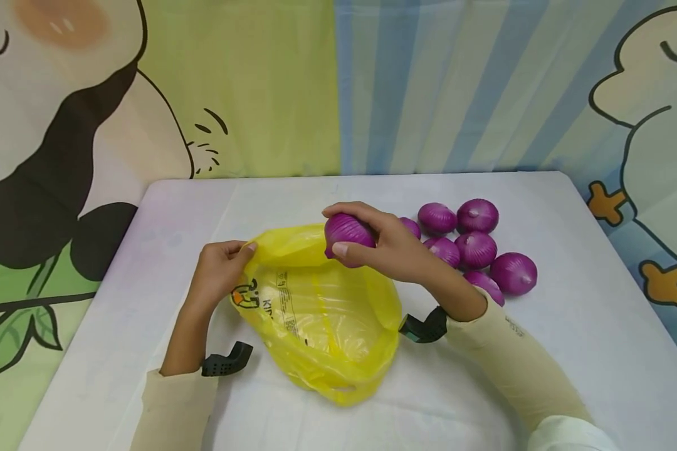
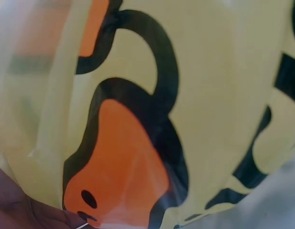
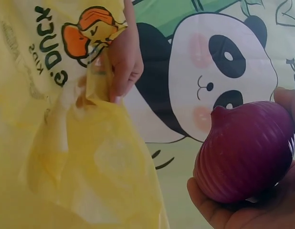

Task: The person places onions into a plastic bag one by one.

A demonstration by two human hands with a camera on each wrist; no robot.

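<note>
A purple onion (image 1: 348, 238) is gripped in my right hand (image 1: 397, 247), above the far rim of a yellow plastic bag (image 1: 338, 313). In the right wrist view the onion (image 3: 245, 152) sits between thumb and fingers, its pointed tip toward the bag (image 3: 90, 157). My left hand (image 1: 217, 272) pinches the bag's left edge, and the mouth gapes upward. The right wrist view also shows the left hand (image 3: 124, 57) on the bag's edge near a printed duck. Printed plastic (image 2: 224, 86) fills most of the left wrist view. No onion shows inside the bag.
Several purple onions (image 1: 476, 250) lie in a cluster on the white-covered table (image 1: 575, 351), right of the bag and partly behind the right forearm. A black camera is worn on each wrist. Behind the table hangs a cartoon-printed cloth (image 1: 429, 88).
</note>
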